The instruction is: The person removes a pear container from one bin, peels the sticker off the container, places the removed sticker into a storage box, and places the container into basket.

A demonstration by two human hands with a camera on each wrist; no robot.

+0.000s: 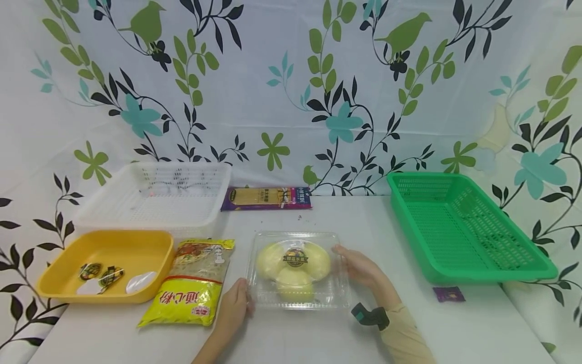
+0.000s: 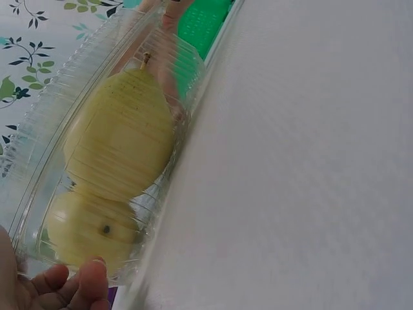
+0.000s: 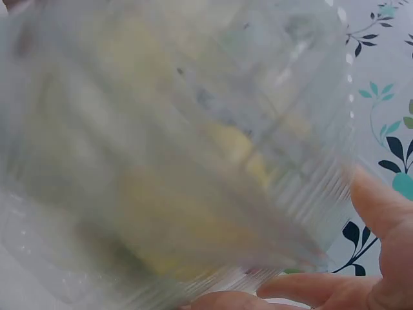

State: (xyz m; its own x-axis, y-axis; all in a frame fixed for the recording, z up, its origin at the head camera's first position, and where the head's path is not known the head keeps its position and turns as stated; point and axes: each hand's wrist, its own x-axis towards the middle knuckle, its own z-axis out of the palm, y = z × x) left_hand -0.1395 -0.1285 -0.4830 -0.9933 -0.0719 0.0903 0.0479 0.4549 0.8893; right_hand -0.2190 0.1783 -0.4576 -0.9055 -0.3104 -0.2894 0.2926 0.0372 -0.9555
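Observation:
A clear plastic clamshell box (image 1: 342, 290) with several pale yellow pears (image 2: 122, 135) inside and a dark fruit sticker (image 1: 295, 257) on its lid stands in the middle of the white table. My left hand (image 1: 236, 306) holds the box at its left side; in the left wrist view, curled fingers (image 2: 77, 284) show at the box's near end. On the opposite side my right hand (image 1: 361, 268) grips the edge, thumb above and fingers underneath in the right wrist view, where the box is blurred. A dark strapped device (image 1: 370, 316) sits on the right wrist.
Left of the box lie a yellow macaroni bag (image 1: 191, 288), a yellow tray (image 1: 50, 278) with stickers, and a white basket (image 1: 204, 222). A purple noodle pack (image 1: 268, 198) is behind. At right stand a green basket (image 1: 482, 275) and a small purple packet (image 1: 449, 294).

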